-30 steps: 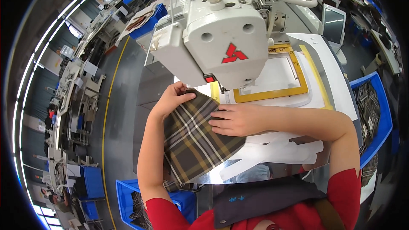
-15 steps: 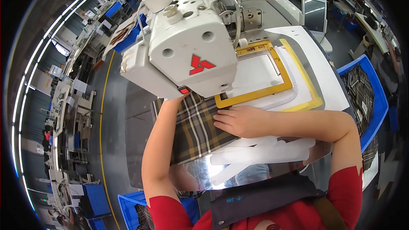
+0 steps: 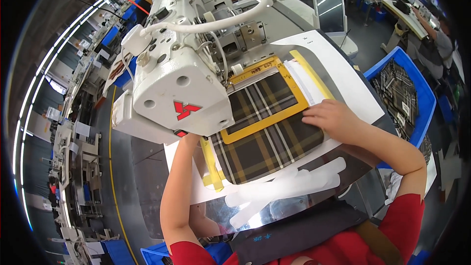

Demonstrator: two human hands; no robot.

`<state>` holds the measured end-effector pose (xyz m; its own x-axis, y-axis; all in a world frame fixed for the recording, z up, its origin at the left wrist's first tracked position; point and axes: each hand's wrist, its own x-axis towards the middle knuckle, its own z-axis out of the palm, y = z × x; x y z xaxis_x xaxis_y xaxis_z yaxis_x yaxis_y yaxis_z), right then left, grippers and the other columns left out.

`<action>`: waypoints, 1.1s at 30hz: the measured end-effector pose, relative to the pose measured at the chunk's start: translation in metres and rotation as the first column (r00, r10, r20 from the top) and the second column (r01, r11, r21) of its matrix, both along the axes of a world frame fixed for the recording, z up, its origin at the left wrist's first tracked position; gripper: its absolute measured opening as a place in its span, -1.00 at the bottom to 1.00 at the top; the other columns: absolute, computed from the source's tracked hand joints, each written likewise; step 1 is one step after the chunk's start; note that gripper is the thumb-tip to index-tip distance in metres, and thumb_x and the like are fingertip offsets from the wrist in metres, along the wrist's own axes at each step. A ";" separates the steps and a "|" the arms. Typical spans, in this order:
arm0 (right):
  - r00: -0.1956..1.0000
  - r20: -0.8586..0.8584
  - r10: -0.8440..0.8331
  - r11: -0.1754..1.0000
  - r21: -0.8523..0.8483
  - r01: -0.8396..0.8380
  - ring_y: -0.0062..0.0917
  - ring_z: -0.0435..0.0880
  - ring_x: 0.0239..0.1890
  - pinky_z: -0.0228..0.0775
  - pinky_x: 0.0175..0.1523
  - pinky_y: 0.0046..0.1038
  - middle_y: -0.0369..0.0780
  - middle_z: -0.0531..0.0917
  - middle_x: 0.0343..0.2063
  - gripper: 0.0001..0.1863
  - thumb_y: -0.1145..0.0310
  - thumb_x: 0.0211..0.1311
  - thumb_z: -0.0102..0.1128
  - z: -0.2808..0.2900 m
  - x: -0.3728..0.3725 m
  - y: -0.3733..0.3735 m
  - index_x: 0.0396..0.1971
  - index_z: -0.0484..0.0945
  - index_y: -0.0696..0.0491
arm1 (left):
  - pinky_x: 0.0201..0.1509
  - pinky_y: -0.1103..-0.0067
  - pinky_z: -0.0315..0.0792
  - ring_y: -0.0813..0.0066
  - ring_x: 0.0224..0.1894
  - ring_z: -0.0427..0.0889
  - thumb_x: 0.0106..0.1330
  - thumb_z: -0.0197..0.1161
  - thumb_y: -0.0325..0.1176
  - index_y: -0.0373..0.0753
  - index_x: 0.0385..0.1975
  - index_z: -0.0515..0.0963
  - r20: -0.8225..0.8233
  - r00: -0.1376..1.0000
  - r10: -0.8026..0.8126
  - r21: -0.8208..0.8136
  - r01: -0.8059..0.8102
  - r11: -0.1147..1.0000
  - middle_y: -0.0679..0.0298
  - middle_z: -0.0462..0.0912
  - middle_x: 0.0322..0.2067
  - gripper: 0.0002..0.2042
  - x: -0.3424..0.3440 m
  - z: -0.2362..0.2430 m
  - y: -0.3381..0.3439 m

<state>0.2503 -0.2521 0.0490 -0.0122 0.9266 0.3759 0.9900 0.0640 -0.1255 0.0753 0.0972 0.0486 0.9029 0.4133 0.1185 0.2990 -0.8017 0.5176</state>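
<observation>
A dark plaid fabric piece with white and mustard stripes lies under the sewing machine head. A yellow rectangular frame rests on it, and the plaid shows through the frame's opening. My right hand is at the fabric's right edge beside the frame's corner, fingers stretched out and touching the cloth. My left hand reaches in by the fabric's left side; its fingers are hidden behind the machine head. Beneath the cloth is a white sheet edged with yellow tape.
White strips lie on the shiny table near me. A blue bin of plaid pieces stands at right, another blue bin at lower left. A screen stands behind. Another person sits at far right.
The plaid fabric has moved rightward and now lies under the yellow frame, where white showed before. My right hand has shifted to the cloth's right edge. The view has shifted too.
</observation>
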 end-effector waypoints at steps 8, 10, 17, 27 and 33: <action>0.798 -0.509 -0.321 0.907 0.078 0.415 -0.30 0.58 -0.16 0.40 -0.02 -0.38 -0.14 0.60 -0.28 -0.82 0.40 0.13 0.21 -0.014 0.074 0.081 -0.28 0.61 0.14 | -0.04 0.46 0.48 0.32 -0.15 0.61 0.15 0.34 -0.32 -0.25 -0.10 0.58 0.161 0.983 -0.088 0.191 0.057 0.980 0.18 0.66 -0.15 -0.68 -0.006 -0.009 0.003; 0.824 -0.458 -0.335 0.926 0.001 0.377 -0.29 0.59 -0.16 0.42 -0.04 -0.35 -0.14 0.61 -0.28 -0.81 0.32 0.07 0.25 -0.020 0.083 0.097 -0.35 0.63 0.10 | -0.05 0.47 0.48 0.32 -0.16 0.61 0.15 0.34 -0.33 -0.26 -0.11 0.58 0.190 0.977 -0.099 0.240 0.052 0.969 0.18 0.66 -0.16 -0.69 -0.010 -0.012 0.005; 0.613 -0.619 -0.492 0.807 -0.059 0.588 -0.33 0.63 -0.19 0.46 -0.09 -0.36 -0.19 0.62 -0.27 -0.82 0.29 0.11 0.23 -0.024 0.103 0.143 -0.40 0.63 0.09 | -0.08 0.48 0.49 0.33 -0.19 0.61 0.15 0.32 -0.38 -0.29 -0.13 0.58 0.277 0.949 -0.152 0.373 0.040 0.927 0.18 0.67 -0.19 -0.72 -0.032 -0.028 0.024; 0.805 -0.575 -0.148 0.936 0.181 0.301 -0.36 0.62 -0.17 0.41 -0.01 -0.41 -0.17 0.63 -0.30 -0.76 0.33 0.20 0.21 -0.007 0.036 0.027 -0.21 0.58 0.16 | -0.11 0.45 0.48 0.22 -0.22 0.63 0.26 0.23 -0.34 -0.30 -0.21 0.59 0.071 0.898 0.434 -0.204 -0.413 0.888 0.13 0.66 -0.27 -0.80 -0.063 -0.008 -0.041; 0.991 -0.130 0.022 0.993 0.119 -0.007 -0.32 0.63 -0.09 0.43 0.03 -0.31 -0.17 0.67 -0.16 -0.74 0.33 0.09 0.31 0.000 -0.019 0.002 -0.22 0.62 0.10 | 0.06 0.35 0.43 0.21 0.05 0.56 0.15 0.33 -0.26 -0.23 -0.07 0.54 0.072 0.953 -0.293 0.329 0.255 0.909 0.16 0.58 0.03 -0.64 -0.100 0.018 -0.131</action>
<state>0.2318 -0.2499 0.0487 0.0310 0.8755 0.4823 0.9645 0.1004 -0.2443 -0.0243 -0.0338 0.0663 0.9469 0.0760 0.3125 -0.0031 -0.9695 0.2451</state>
